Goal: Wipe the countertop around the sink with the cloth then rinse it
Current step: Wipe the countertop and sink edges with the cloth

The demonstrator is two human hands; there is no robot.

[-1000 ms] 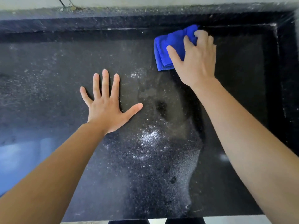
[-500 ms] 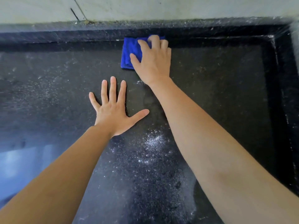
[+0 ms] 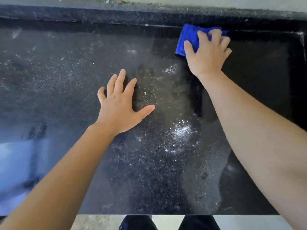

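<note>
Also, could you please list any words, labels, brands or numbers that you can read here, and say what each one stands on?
None: there is no text to read. The blue cloth, the black countertop, the wall behind it, the left hand and the right hand carry no writing.

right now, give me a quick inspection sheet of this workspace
surface: dark speckled countertop, glossy, with pale glinting specks and smears in the middle
job's things: blue cloth, folded, at the back against the raised edge; no sink or tap in view
clutter: nothing seen
hands: right hand presses down on the cloth; left hand is palm down with fingers spread, on or just above the countertop
cables: nothing seen
surroundings: pale wall behind the counter; light floor and the person's dark legs below the front edge
</note>
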